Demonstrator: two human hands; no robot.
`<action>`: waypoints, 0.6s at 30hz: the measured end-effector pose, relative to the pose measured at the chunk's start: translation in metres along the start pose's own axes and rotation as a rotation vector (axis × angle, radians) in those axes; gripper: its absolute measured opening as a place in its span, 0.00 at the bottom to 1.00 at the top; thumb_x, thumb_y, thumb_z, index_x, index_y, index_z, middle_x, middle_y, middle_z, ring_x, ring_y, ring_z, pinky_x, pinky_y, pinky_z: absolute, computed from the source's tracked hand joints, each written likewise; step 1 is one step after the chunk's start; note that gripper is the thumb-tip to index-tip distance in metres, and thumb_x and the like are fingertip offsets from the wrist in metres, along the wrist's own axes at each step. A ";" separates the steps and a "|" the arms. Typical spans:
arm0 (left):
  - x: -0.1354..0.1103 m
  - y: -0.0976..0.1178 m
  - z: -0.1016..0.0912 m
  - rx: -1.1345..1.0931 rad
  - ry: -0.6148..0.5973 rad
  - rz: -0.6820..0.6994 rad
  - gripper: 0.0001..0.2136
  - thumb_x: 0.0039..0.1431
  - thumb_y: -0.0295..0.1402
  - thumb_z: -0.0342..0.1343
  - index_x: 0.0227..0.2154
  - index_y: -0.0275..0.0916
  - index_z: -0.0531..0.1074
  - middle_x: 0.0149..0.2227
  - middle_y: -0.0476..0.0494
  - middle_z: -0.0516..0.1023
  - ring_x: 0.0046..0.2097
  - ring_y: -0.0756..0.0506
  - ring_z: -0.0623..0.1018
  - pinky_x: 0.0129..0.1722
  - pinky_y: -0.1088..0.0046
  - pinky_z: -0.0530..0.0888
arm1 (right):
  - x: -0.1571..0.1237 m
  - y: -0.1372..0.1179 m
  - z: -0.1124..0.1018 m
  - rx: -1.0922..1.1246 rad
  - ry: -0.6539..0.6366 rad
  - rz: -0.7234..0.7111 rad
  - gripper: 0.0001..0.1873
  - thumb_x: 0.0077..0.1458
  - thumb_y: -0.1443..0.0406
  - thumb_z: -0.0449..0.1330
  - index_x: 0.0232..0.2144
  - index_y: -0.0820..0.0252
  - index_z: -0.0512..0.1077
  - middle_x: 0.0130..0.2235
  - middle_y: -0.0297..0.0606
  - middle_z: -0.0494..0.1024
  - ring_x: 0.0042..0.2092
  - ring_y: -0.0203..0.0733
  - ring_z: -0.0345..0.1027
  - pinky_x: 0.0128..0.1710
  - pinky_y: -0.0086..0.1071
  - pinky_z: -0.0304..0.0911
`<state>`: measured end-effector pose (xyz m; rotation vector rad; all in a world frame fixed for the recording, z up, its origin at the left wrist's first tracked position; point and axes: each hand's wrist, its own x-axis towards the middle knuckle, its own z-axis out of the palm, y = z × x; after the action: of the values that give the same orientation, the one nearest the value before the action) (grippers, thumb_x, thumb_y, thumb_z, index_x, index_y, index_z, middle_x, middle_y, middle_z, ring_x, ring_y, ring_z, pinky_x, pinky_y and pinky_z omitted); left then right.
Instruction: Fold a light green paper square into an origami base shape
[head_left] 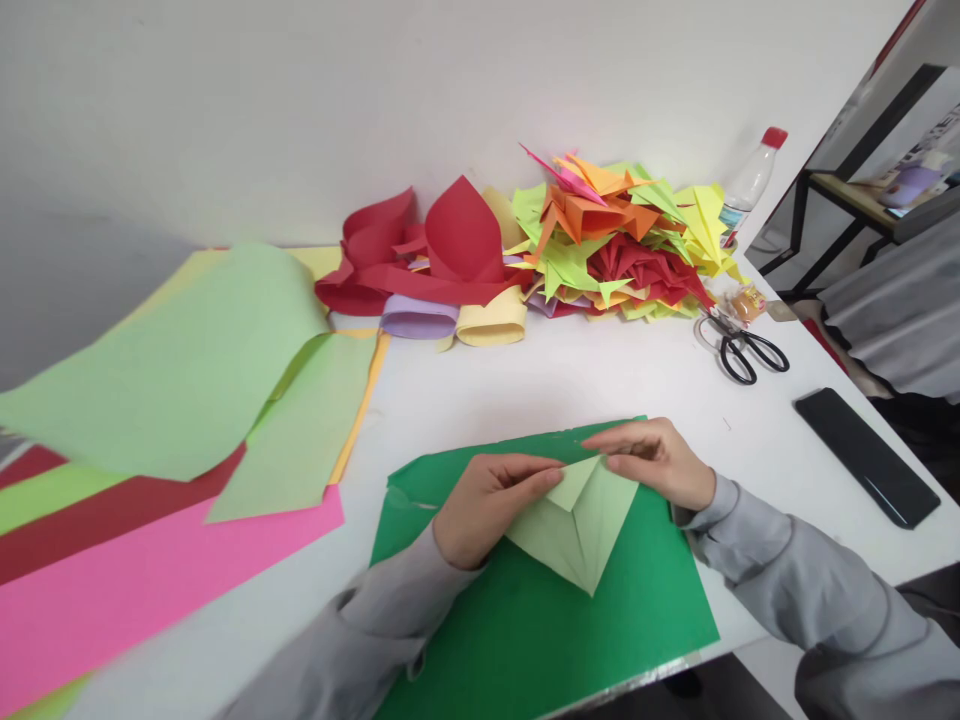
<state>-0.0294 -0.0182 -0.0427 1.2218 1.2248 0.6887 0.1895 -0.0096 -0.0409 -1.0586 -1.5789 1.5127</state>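
A folded piece of pale green paper (581, 525) lies over a green board (652, 600), with a point toward me and a small flap turned at its top. My left hand (499, 505) pinches the paper's upper left edge between thumb and fingers. At the top right corner, my right hand (656, 460) has its thumb and fingers closed on the paper. The fingertips partly cover the paper's upper edge.
Large coloured sheets (172, 370) spread over the left of the white table (442, 390). Along the wall stand red curled paper (465, 240) and a heap of folded paper shapes (607, 240). Scissors (739, 350), a bottle (750, 185) and a black phone (866, 455) are on the right.
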 end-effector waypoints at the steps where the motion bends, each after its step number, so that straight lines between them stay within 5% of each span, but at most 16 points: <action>1: 0.000 0.001 0.000 0.013 0.015 0.008 0.13 0.44 0.42 0.63 0.29 0.39 0.82 0.30 0.42 0.83 0.33 0.42 0.78 0.32 0.70 0.73 | 0.000 0.000 0.000 0.018 -0.019 0.033 0.17 0.51 0.56 0.63 0.40 0.62 0.78 0.26 0.35 0.76 0.24 0.33 0.64 0.24 0.27 0.60; 9: -0.003 0.008 0.004 0.085 0.070 0.064 0.10 0.42 0.39 0.63 0.28 0.41 0.82 0.30 0.46 0.83 0.35 0.41 0.80 0.36 0.70 0.75 | 0.004 0.005 0.010 -0.056 -0.009 0.154 0.20 0.44 0.50 0.65 0.26 0.64 0.76 0.15 0.26 0.61 0.19 0.27 0.46 0.17 0.25 0.43; 18: -0.001 0.003 0.003 0.069 0.036 0.065 0.09 0.43 0.38 0.63 0.28 0.41 0.82 0.30 0.45 0.83 0.34 0.41 0.80 0.34 0.70 0.75 | 0.004 0.006 0.009 0.043 -0.031 0.176 0.21 0.42 0.49 0.66 0.25 0.63 0.76 0.16 0.28 0.66 0.19 0.28 0.51 0.18 0.25 0.48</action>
<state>-0.0258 -0.0194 -0.0398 1.3163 1.2520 0.7244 0.1806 -0.0098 -0.0478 -1.1804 -1.4996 1.6797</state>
